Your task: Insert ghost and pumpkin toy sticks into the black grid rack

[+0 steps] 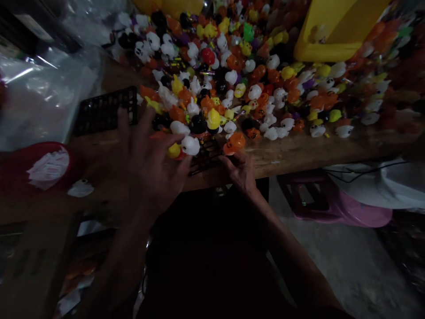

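Note:
My left hand (151, 164) is blurred, its fingers spread and raised over the bench. Its thumb and index finger stand apart on either side of a small white plastic figure (190, 145); I cannot make out firm contact. Between my right hand's (244, 170) thumb and fingers is an orange pumpkin-faced plastic figure (234, 143), gripped at its lower side. A black slotted tray (205, 155) lies between the hands, partly covered by figures. Behind it spreads a heap of small figures (232, 77) in white, orange, yellow and black.
A second black tray (106, 108) lies at the left, near clear plastic bags (43, 93). A red bowl (13, 170) holds white paper slips. At the back right a yellow bin (327, 52) stands tilted. A pink stool (352, 210) is below the wooden bench (299, 149).

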`<state>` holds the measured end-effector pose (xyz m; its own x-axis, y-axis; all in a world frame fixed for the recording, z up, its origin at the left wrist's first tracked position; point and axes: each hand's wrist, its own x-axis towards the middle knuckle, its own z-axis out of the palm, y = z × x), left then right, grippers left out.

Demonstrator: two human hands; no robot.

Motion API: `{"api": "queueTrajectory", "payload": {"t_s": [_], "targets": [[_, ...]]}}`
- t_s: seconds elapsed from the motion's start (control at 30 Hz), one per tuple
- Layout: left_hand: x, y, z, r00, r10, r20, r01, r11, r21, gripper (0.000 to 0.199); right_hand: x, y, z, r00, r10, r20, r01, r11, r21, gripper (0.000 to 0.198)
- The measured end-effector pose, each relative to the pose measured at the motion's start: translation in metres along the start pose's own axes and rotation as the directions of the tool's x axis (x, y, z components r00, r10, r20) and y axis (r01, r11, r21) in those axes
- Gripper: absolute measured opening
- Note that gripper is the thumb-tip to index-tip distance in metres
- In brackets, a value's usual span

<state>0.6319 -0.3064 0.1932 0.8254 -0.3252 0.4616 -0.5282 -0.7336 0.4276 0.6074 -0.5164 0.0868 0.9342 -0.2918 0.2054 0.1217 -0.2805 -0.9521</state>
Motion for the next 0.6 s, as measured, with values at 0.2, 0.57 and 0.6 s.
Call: {"api": "queueTrajectory", "payload": {"t_s": [0.2,0.57,0.6], "targets": [[0.018,-0.005,0.024,0.995,0.077,0.066,-0.081,0.995,0.056,0.025,0.002,-0.005,-0.013,0.968,-0.204,0.147,0.239,0.926,-0.292,0.027],[0.019,-0.023,0.018,0.989,-0.027,0.144,0.020,0.999,0.047,0.049,0.007,-0.017,-0.051,0.974,-0.123,0.188,0.181,0.926,-0.330,0.026],[0.018,-0.022,0.018,0.990,-0.022,0.136,0.014,0.998,0.062,0.048,0.009,-0.016,-0.049,0.980,-0.114,0.164,0.161,0.939,-0.304,0.022]]}}
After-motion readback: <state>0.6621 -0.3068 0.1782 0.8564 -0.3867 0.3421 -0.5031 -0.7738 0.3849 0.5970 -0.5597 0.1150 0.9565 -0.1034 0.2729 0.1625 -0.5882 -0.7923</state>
